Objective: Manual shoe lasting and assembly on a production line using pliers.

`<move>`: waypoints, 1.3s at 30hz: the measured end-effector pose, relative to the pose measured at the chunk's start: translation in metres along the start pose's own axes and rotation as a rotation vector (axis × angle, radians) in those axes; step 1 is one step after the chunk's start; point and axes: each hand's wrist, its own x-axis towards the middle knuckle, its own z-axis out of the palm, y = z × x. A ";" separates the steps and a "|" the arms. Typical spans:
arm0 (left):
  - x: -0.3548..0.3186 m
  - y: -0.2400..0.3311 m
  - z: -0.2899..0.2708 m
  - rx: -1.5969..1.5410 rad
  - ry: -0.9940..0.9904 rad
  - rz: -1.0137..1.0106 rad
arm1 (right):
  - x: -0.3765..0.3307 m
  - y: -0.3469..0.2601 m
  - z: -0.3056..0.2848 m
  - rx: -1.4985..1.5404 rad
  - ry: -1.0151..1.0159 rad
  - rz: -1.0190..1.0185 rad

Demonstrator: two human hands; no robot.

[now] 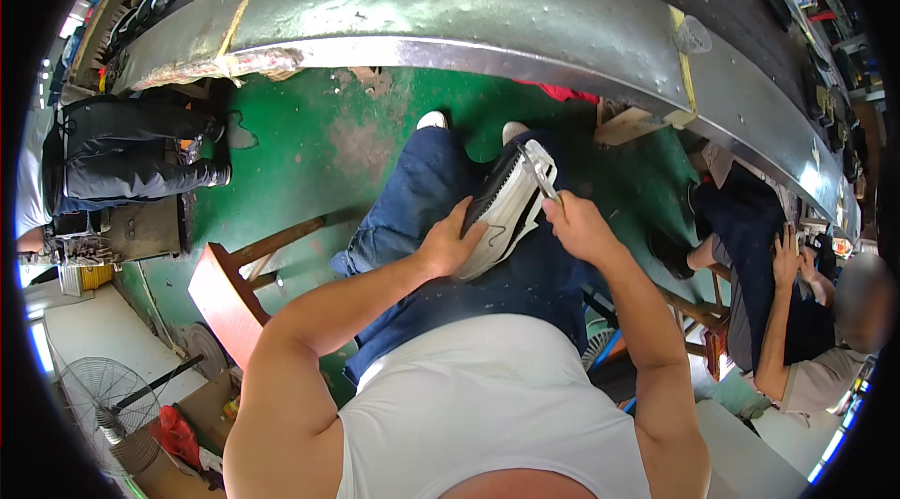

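Observation:
Across my lap lies a black-and-white shoe, its black side toward my left and its white part toward my right. My left hand grips the shoe's side near its lower end, thumb pressed against it. My right hand is closed round a narrow, silvery metal hand tool. The tool's far end rests on or just over the shoe's upper end; its exact kind is too small to make out. My blue trousers support the shoe from beneath.
A curved metal-fronted bench runs across in front of my knees. At right sits a co-worker; another person in dark trousers stands at left. A wooden stool and a wire-caged fan are on my left.

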 end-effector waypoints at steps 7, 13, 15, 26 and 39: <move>-0.003 0.014 -0.021 -0.114 -0.236 0.053 | -0.030 0.008 0.042 -0.168 -0.050 -0.020; -0.008 0.063 -0.066 0.259 -0.352 -0.042 | -0.063 0.044 0.063 0.445 0.240 -0.049; -0.016 0.072 -0.084 0.382 -0.082 0.377 | -0.076 0.049 0.069 0.557 0.204 0.015; 0.049 0.156 -0.082 -0.343 0.118 0.570 | -0.080 0.049 0.053 0.630 0.308 0.050; 0.085 0.015 0.019 -0.852 -0.246 -0.166 | -0.054 0.016 -0.006 -0.098 0.031 -0.205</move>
